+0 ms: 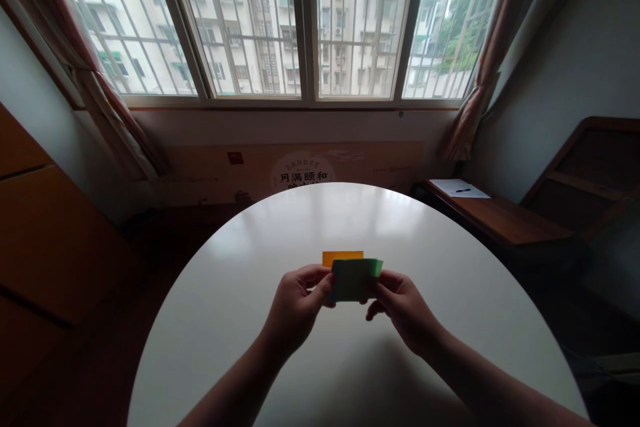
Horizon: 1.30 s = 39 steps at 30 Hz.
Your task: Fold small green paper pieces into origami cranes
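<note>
A small square of green paper (351,280) is held up over the white table, its upper right corner curled and lighter green. My left hand (299,299) pinches it at the left edge, thumb on the near face. At the opposite edge my right hand (400,303) grips it between thumb and index finger, with the other fingers curled loosely below. Just behind the green paper an orange piece of paper (343,257) shows along its top; its lower part is hidden. I cannot tell whether the orange paper lies on the table or is held too.
The round white table (225,320) has a curved edge all round. Past it at the right, a wooden side table (525,220) carries white sheets (457,188) and a dark pen (463,191). A wooden cabinet (60,233) stands at the left, and a large box (250,167) lies below the window.
</note>
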Motion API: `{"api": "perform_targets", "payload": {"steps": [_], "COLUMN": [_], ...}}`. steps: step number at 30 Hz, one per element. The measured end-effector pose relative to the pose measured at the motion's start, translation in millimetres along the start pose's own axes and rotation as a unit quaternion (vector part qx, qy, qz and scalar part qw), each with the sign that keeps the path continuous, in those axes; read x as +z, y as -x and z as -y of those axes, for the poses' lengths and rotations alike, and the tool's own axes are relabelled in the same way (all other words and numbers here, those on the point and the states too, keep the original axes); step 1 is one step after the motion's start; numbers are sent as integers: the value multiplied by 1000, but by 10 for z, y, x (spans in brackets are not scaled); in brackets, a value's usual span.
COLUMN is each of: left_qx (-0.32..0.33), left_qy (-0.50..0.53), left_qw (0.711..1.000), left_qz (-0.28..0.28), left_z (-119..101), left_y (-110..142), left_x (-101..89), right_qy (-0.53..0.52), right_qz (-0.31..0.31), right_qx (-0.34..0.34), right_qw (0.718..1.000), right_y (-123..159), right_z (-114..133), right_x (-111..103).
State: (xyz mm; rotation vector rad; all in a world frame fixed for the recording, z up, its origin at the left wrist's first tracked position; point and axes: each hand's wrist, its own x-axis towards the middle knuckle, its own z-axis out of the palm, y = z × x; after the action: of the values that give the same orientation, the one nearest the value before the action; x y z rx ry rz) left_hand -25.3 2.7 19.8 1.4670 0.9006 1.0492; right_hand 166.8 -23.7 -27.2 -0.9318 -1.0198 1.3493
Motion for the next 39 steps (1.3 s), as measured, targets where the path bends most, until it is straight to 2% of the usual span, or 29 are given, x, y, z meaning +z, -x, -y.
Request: {"api": "perform_targets", "payload": {"steps": [4, 8, 11, 15, 18, 24, 27, 31, 36, 39], "left_qx": [-58, -92, -78, -22, 0, -35, -30, -26, -59, -44], "left_qy": [37, 69, 91, 111, 102, 70, 59, 39, 63, 64], "left_qw": [997, 991, 990, 989, 991, 994, 995, 996, 993, 993], "left_qz": [-35, -63, -81, -96, -92, -74, -74, -74, -76, -89], "left_z": [26, 72, 88, 120, 153, 169, 175, 172, 177, 222], "left_y": [-14, -36, -39, -29, -29, -44, -56, -62, -89, -139], "left_x": [-1, 20, 48, 70, 69, 51, 42, 41, 15, -31], "right_qy": [5, -25, -60, -87, -89, -46, -18, 10, 22, 32], "right_qz": [-20, -18, -27, -31, -33, -39, -44, -47, -49, -64], "right_qx": [4, 45, 75, 90, 81, 32, 15, 3, 2, -7], "right_qw": [1000, 999, 995, 992, 992, 998, 999, 999, 999, 997], "right_y": [11, 24, 32, 32, 26, 17, 14, 7, 1, -23], "right_z": [-20, -49, -50, -34, -33, -58, -51, -40, -45, -41], "right_x": [14, 18, 32, 54, 55, 13, -1, 13, 16, -37]}}
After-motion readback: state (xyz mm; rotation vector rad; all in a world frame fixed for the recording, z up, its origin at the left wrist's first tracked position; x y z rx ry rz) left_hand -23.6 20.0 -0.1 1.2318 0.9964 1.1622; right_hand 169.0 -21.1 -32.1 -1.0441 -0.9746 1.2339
